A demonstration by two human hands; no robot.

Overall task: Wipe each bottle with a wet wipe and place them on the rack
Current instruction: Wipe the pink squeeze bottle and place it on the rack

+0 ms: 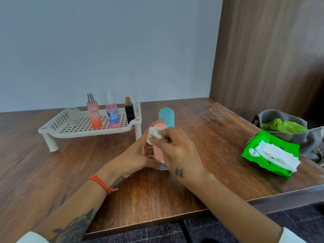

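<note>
The tall orange-pink spray bottle [94, 114] standing on the rack [57, 128] reads "ENGAGE" in red letters. The green wipes pack [257, 151] near the surface's right edge shows "100" on its round seal; the other labels are too small to read.

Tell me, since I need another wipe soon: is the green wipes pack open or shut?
Open: white wipes spill from the top of the green wipes pack on the table.

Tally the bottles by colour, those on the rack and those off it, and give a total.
Pink or peach: 3, namely the Engage spray and the pink spray bottle on the rack, and the pink bottle in hand.
Black: 1, the black bottle on the rack.
Blue: 1, the blue bottle on the table.
Total: 5
</note>
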